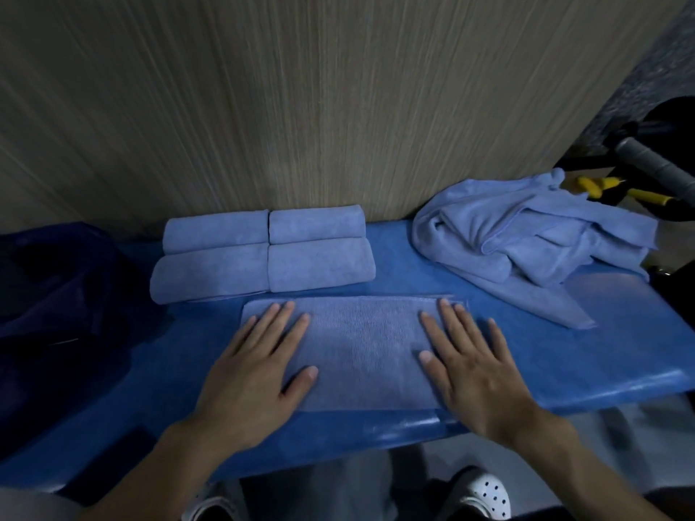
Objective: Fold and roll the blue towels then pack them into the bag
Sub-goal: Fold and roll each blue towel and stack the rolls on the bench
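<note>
Showing the head view, the only view supplied, with both hands laid flat on a folded towel [361,344] at the centre of the frame. Left hand [255,366]: fingers straight and spread, palm down on the towel's left end. Right hand [474,366]: likewise spread and flat, on the right end. Neither hand pinches or curls round the cloth.

The folded towel lies as a rectangle on the blue table [564,351], near its front edge. Its long axis runs left to right between the two hands, with a short end under each palm. The coming move, judged to be the roll, turns on this axis: a roll begun at either short end would travel along the length towards the opposite hand, and each hand is equally close to its own end.

Just beyond the towel's far edge, four rolled towels [263,253] sit in two rows of two, touching one another, close to the wood-grain wall. A loose pile of unfolded towels [526,238] lies at the table's right end, nearer the right hand. The dark blue bag [56,295] slumps at the left end, nearer the left hand; its opening cannot be made out.

No brand, label or legible writing is visible on any item
</note>
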